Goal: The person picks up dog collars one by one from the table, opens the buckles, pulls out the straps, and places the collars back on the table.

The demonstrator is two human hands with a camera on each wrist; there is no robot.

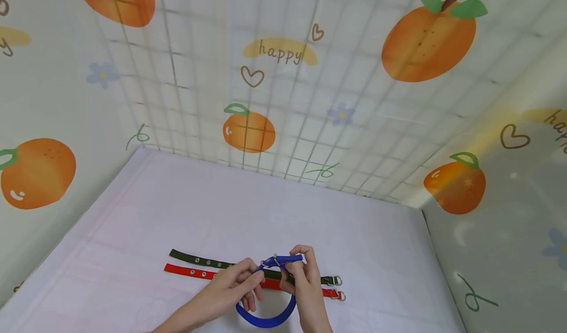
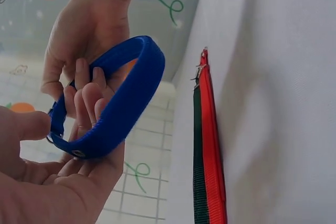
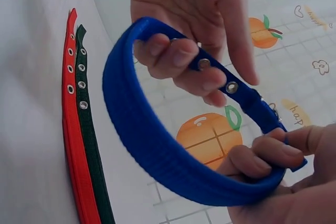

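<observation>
A blue pet collar (image 1: 266,321) with metal eyelets is looped round, its strap threaded through a metal buckle (image 1: 275,260). My left hand (image 1: 235,285) grips the band beside the buckle, fingers curled inside the loop, as the right wrist view also shows. On the other side my right hand (image 1: 306,280) pinches the strap near its free end (image 3: 298,164). Under the hands, a green collar (image 1: 190,258) and a red collar (image 1: 186,272) lie flat and nearly parallel, their middles partly hidden by the hands and the blue loop.
The collars lie on a white tabletop (image 1: 186,200). A wire grid behind a translucent sheet printed with oranges (image 1: 249,132) stands at the back, with similar printed sheets at left and right. Metal rings (image 1: 338,281) sit at the right ends of the flat collars.
</observation>
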